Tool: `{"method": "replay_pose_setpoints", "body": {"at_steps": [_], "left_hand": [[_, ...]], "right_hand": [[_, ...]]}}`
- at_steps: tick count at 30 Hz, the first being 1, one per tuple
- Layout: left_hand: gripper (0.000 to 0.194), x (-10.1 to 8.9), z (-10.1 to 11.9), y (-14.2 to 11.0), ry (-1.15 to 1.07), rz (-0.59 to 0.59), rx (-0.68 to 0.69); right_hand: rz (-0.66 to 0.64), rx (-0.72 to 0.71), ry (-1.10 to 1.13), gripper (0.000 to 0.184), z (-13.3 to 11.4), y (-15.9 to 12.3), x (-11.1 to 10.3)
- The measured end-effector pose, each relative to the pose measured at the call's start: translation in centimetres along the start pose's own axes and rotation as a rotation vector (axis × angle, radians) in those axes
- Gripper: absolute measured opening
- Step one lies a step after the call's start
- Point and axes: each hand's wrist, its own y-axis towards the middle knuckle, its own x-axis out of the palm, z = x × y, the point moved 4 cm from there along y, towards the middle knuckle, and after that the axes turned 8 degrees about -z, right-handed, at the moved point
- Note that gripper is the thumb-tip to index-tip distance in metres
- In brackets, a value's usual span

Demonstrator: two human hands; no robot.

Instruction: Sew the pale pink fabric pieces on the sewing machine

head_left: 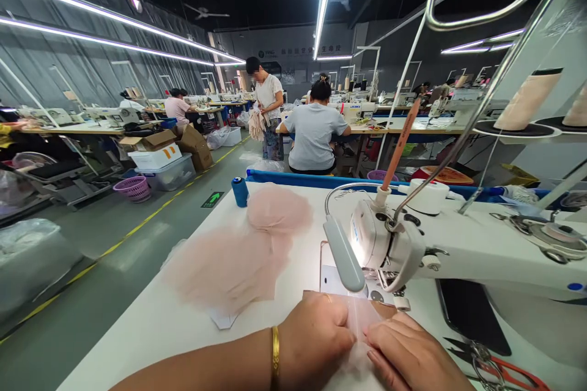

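With left hand and right hand, I am pinching sheer fabric, seemingly keeping it flat before the sewing machine.

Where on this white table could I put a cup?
The white tabletop is mostly bare between the sheer pink fabric pile and left forearm; a narrow strip runs between pile and white sewing machine. It's crowded at right: black rectangular phone, red-handled metal scissors.
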Motion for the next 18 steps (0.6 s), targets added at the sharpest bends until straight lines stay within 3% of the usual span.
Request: {"method": "replay_pose_setpoints", "body": {"at_steps": [3, 9, 18], "left_hand": [[0.032, -0.1, 0.0, -0.3, 0.028, -0.006, -0.014], [0.015, -1.0, 0.1, 0.4, -0.054, 0.019, 0.132], [0.017, -1.0, -0.6, 1.1, 0.039, 0.042, 0.081]], "right_hand": [[0.014, -0.033, -0.078, 0.033, 0.0, 0.2, 0.0], [0.037, -0.032, -0.076, 0.029, 0.3, 0.3, 0.0], [0.09, 0.02, -0.127, 0.026, 1.1, 0.4, 0.4]]}}
